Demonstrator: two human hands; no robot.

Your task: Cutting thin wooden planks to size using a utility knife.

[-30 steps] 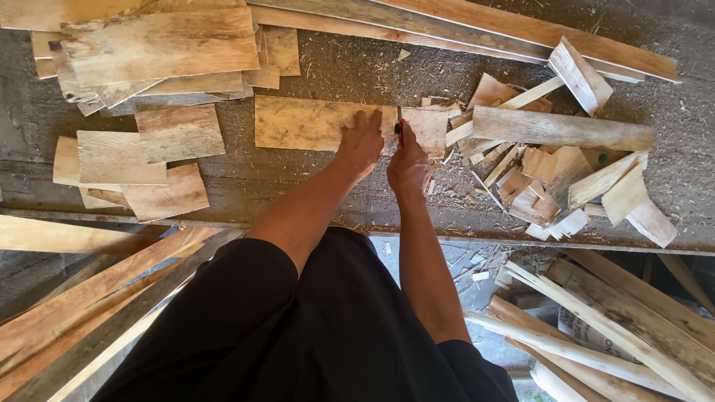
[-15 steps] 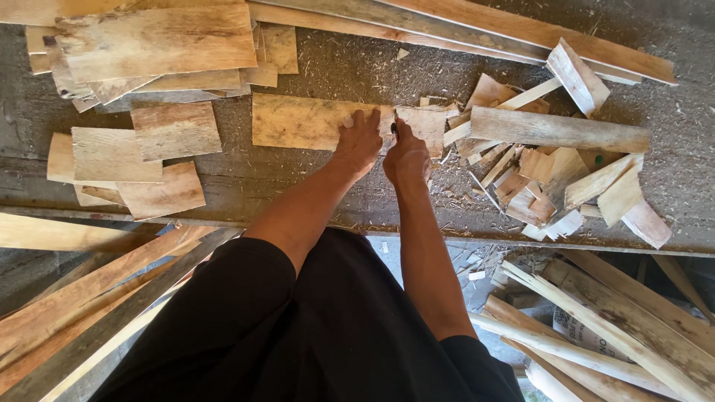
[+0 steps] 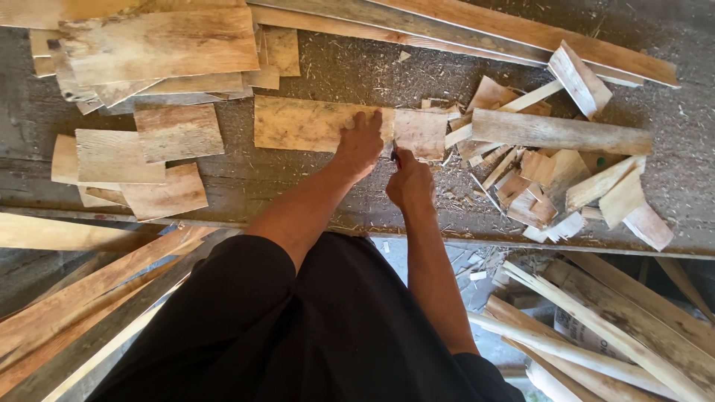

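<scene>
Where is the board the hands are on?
The flat wooden board lies mid-bench, under the left hand, left of the scrap pile.

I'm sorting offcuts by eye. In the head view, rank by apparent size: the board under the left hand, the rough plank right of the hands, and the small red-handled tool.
1. Board under the left hand, and rough plank: look alike, unsure.
2. Red-handled tool in the right hand: smallest, mostly hidden.

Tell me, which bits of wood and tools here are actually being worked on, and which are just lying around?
In use:
left hand pressing flat on the wooden board
right hand gripping a small red-handled tool at the board's edge

Lying about:
stack of boards
pile of offcuts
long planks
loose slats
</scene>
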